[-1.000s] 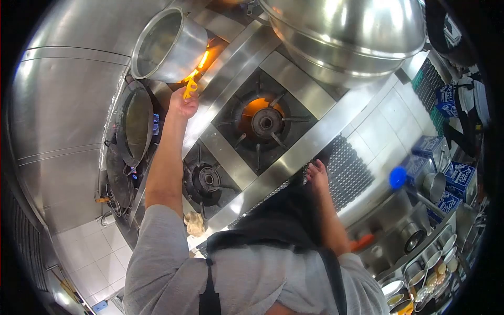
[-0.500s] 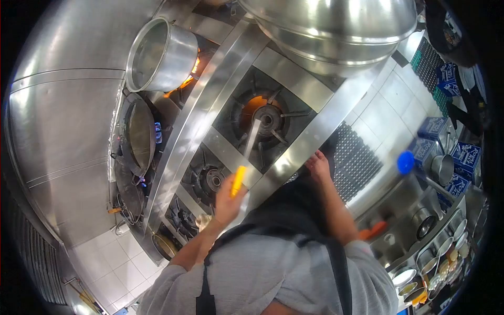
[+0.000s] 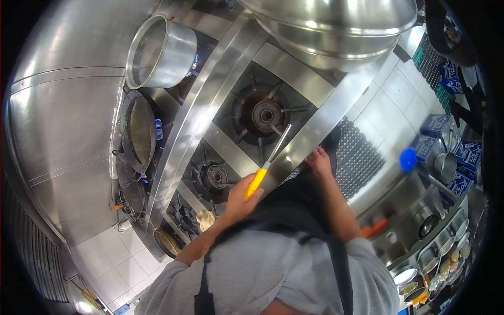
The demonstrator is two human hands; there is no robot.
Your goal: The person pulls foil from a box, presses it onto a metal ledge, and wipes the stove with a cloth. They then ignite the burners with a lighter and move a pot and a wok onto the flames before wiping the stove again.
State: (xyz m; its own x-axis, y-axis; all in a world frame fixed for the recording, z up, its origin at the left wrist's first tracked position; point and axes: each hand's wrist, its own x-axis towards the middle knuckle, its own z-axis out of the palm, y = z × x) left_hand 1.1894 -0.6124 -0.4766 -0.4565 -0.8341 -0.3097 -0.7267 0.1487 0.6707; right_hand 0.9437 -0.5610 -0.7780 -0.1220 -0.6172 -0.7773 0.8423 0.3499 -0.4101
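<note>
My left hand (image 3: 237,198) is shut on the yellow handle of a long metal stick lighter (image 3: 255,183). The lighter's thin rod points up and to the right, and its tip lies over the rim of the middle burner (image 3: 265,113). No flame shows in that burner. My right hand (image 3: 318,161) rests on the steel front edge of the stove (image 3: 315,131), fingers curled down against it; whether it grips a knob is hidden. A steel pot (image 3: 160,52) stands on the far left burner with a small blue flame beneath it.
A dark wok (image 3: 137,134) sits left of the stove over blue flames. A huge steel bowl (image 3: 331,26) overhangs the top. A smaller burner (image 3: 215,176) and a cloth (image 3: 206,220) lie near my left hand. Blue boxes (image 3: 438,126), ladles and sauce tins crowd the right.
My left hand drew the lighter back from under the pot to the stove's near edge. The orange glow in the middle burner has gone; the pot's flame turned from orange to blue.
</note>
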